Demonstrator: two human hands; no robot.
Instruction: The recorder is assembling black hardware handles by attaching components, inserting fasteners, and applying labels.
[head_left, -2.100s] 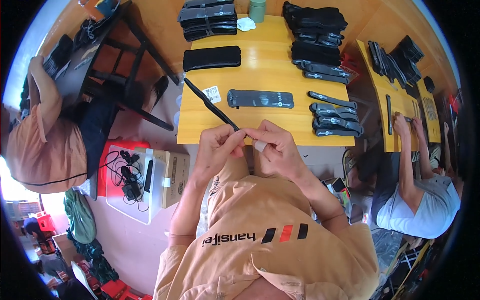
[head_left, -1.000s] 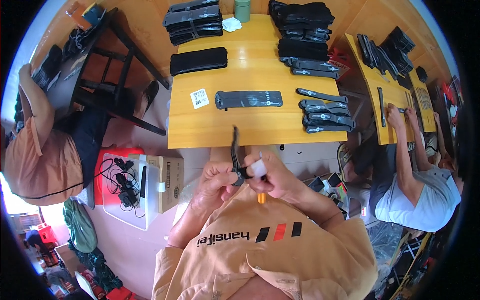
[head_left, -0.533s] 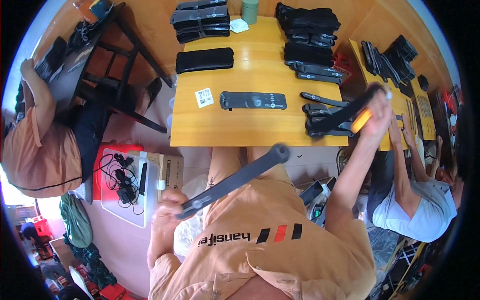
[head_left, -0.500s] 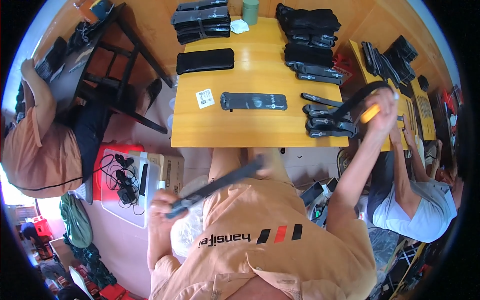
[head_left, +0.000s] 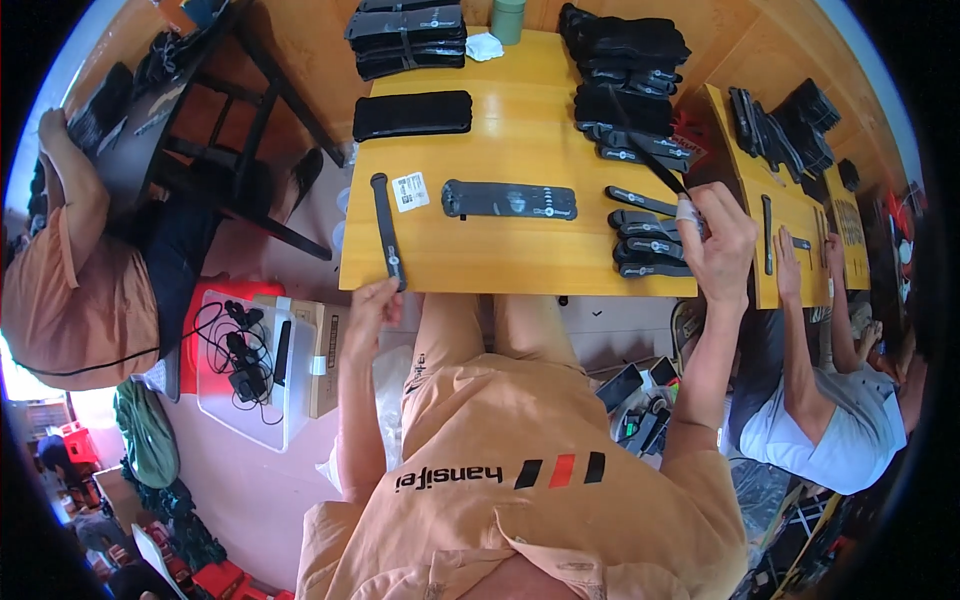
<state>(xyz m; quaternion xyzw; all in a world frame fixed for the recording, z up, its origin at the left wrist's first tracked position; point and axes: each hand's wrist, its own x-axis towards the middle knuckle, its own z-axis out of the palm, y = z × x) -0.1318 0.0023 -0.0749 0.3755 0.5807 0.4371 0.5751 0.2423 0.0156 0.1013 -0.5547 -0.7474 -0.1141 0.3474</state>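
Observation:
At the table's near left, my left hand [head_left: 370, 308] pinches the lower end of a narrow black strap [head_left: 384, 220], which lies almost lengthwise on the wood. My right hand [head_left: 718, 240], over the right edge, is closed on another dark strap [head_left: 650, 148] that slants up and away to the left. Below that hand are several folded black straps [head_left: 645, 245] in a small pile. A flat bundle of black straps [head_left: 510, 200] with a printed band lies mid-table, beside a white label [head_left: 409, 192].
The yellow table [head_left: 520, 270] carries stacks of black straps [head_left: 405, 40] at the back left and more [head_left: 625, 50] at the back right, with a green canister [head_left: 507, 20] between. At right a co-worker's hands [head_left: 788, 265] rest on another table. A clear bin of cables [head_left: 250, 370] stands left.
My left hand has moved forward and laid its strap's far end on the table. My right hand has come down and left; the orange object seen in it is now hidden.

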